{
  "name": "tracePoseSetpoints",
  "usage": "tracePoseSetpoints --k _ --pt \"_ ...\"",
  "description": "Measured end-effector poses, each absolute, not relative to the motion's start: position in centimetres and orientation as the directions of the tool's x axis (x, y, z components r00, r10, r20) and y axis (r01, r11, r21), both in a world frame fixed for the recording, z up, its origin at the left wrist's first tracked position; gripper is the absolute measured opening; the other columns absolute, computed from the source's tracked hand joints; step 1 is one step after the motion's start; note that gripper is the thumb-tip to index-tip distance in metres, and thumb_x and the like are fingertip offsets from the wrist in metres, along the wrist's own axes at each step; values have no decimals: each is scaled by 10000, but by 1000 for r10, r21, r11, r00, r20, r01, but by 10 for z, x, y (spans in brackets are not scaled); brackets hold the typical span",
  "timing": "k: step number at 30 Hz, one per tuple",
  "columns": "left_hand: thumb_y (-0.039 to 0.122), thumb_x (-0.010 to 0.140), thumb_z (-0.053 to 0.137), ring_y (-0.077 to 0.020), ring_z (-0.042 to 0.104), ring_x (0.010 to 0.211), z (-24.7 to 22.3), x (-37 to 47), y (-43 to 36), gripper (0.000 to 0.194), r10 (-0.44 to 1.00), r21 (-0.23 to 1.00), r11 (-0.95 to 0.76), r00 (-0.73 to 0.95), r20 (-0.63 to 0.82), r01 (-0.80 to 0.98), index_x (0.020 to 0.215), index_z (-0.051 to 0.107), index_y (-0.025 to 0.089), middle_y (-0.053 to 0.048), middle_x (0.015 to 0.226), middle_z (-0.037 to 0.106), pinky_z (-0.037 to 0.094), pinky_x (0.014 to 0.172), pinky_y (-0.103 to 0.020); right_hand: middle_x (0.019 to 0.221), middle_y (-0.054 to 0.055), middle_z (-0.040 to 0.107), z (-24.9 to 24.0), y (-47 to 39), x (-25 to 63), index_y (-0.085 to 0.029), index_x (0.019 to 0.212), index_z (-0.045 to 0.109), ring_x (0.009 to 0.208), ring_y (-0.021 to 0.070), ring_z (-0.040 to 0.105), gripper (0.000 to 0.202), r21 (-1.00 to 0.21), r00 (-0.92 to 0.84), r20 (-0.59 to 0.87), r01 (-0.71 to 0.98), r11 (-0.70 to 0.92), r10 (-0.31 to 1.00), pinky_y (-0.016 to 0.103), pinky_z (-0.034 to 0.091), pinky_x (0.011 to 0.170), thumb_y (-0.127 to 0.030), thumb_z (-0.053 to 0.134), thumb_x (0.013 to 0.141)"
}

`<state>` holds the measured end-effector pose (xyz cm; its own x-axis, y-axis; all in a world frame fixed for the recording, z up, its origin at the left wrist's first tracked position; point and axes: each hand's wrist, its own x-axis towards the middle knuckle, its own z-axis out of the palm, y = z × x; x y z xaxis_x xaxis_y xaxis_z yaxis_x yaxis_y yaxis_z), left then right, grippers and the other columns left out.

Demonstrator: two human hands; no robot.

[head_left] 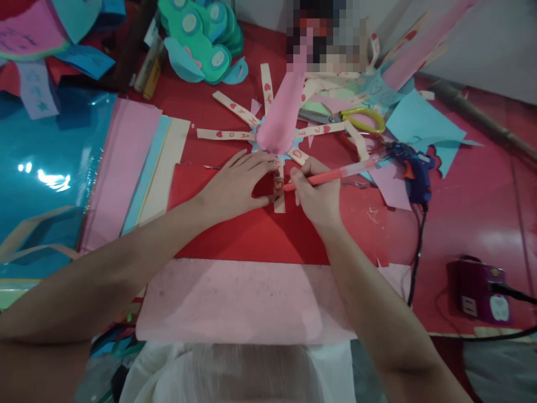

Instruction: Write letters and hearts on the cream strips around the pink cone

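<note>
My right hand (316, 196) grips a red pen (331, 176), its tip at a cream paper strip (279, 204) with red marks on it. My left hand (237, 187) lies with fingers spread, its fingertips and thumb at that strip's left side. The strip is one of several that fan out from the blue scalloped base of a pink paper cone (280, 112). Red letters and hearts show on the other strips. Under the strip and hands lies red paper (251, 235).
A blue glue gun (413, 168) and yellow-handled scissors (363, 118) lie to the right. Stacked coloured sheets (121, 168) are at left, green paper cutouts (201, 39) behind. A purple power box (482, 291) sits at far right. Pink paper (243, 302) covers the near edge.
</note>
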<state>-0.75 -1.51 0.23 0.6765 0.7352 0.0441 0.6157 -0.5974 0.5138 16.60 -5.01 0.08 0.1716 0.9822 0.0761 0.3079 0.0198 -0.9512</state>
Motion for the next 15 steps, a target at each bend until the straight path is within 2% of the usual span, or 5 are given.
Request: tracePoseSetpoints --k 7,11,15 --pt "296 840 601 -252 440 1352 5 -7 -16 434 740 506 -590 672 27 629 1260 530 216 -72 1420 521 292 1154 -456 355 -124 382 -5 -46 168 -224 562 362 310 32 343 345 -992 257 42 124 10 966 203 270 381 -221 556 846" --pt "297 845 604 -250 444 1346 4 -7 -16 431 736 493 -600 676 33 630 1255 527 192 -78 1416 520 292 1162 -455 357 -121 435 -6 -46 168 -223 578 388 315 42 412 343 -991 235 33 133 1 971 197 312 387 -271 594 848" --pt "301 845 607 -256 442 1350 3 -7 -16 431 733 497 -604 679 40 623 1252 526 185 -88 1411 525 290 1163 -464 363 -118 457 -6 -47 167 -224 579 393 327 45 422 348 -988 221 27 152 -7 975 203 336 402 -284 602 850"
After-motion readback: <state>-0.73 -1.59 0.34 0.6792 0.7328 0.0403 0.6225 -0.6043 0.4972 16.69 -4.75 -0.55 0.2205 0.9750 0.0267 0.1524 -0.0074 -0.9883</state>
